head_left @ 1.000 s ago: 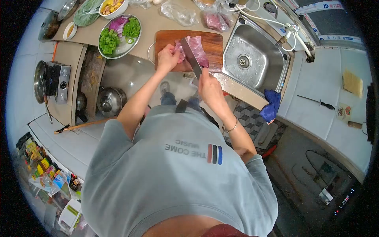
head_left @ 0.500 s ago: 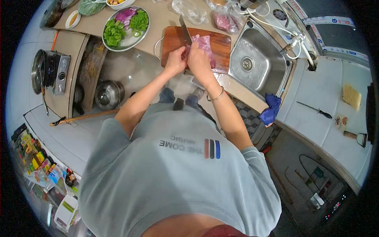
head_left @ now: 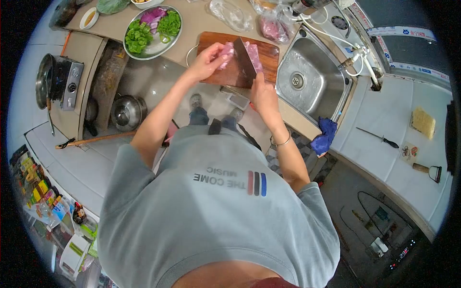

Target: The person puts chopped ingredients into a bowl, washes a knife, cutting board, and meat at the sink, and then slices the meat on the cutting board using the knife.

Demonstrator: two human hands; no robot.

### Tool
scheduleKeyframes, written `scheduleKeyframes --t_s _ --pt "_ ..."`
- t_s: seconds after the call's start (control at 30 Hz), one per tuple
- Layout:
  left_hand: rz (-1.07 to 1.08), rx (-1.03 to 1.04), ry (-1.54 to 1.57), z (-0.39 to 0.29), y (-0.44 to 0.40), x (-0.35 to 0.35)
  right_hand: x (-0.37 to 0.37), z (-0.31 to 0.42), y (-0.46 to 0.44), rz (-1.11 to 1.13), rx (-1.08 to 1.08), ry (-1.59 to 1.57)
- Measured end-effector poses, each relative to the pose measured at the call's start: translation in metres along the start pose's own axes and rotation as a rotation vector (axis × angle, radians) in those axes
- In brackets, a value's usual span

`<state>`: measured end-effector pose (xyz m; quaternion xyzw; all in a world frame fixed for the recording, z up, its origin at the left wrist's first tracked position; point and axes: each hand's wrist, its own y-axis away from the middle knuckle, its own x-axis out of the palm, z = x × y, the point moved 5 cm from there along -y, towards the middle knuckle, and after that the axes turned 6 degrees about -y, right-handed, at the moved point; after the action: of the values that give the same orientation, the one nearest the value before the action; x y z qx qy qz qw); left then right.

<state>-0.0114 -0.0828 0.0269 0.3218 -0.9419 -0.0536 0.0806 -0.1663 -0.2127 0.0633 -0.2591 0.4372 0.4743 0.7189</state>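
Note:
A wooden cutting board [head_left: 211, 42] lies at the counter's edge with pink raw meat [head_left: 254, 54] on it. My right hand [head_left: 265, 100] is wrapped round the handle of a kitchen knife [head_left: 245, 59]. Its broad blade points away from me and slants across the board, along the left side of the larger piece of meat. On the blade's other side, my left hand [head_left: 207, 63] pinches a smaller meat piece [head_left: 227, 54] between thumb and fingers, at the board's left part.
Left of the board stands a metal plate [head_left: 152, 50] of chopped greens and purple onion. A steel sink [head_left: 312, 72] is set in at the right. Behind the board lie a clear plastic bag [head_left: 230, 14] and bagged meat [head_left: 273, 29]. A blue cloth [head_left: 325, 136] hangs at the sink's front corner.
My hands have moved apart. The left has shifted left with a piece of meat; the right has come toward me and right, bringing the knife to the middle of the board.

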Motion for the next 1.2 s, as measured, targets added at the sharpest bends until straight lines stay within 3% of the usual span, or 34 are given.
scheduleKeyframes --t_s 0.13,0.23,0.3,0.63,0.7,0.73,0.8,0.97,1.03,1.2 --pt "0.195 0.067 -0.14 -0.009 -0.007 0.019 -0.006 -0.004 0.005 -0.017 -0.027 0.011" --pt "0.328 -0.039 -0.105 0.008 -0.013 0.014 -0.009 -0.005 0.006 -0.025 -0.019 -0.011" --pt "0.051 0.265 -1.031 0.01 -0.012 -0.006 -0.012 -0.003 0.007 -0.024 0.01 -0.012" --pt "-0.069 0.03 -0.891 0.012 0.005 -0.034 -0.021 -0.018 0.011 -0.044 0.053 0.04" --pt "-0.446 0.41 -1.32 -0.017 0.02 -0.02 -0.02 -0.018 0.011 -0.03 -0.019 0.019" --pt "-0.448 0.41 -1.319 -0.014 0.021 -0.013 -0.021 -0.018 0.01 -0.03 -0.021 0.021" --pt "-0.403 0.51 -1.031 -0.002 0.02 0.003 -0.022 -0.015 0.008 -0.007 -0.065 0.01" --pt "-0.497 0.395 -0.894 0.014 0.017 0.025 -0.024 -0.01 0.008 0.024 -0.093 0.025" --pt "-0.325 0.455 -0.95 0.014 0.011 0.027 -0.027 -0.008 0.008 0.01 -0.124 0.035" --pt "-0.419 0.528 -0.889 0.017 0.025 0.012 -0.028 -0.007 0.011 -0.033 -0.213 0.092"
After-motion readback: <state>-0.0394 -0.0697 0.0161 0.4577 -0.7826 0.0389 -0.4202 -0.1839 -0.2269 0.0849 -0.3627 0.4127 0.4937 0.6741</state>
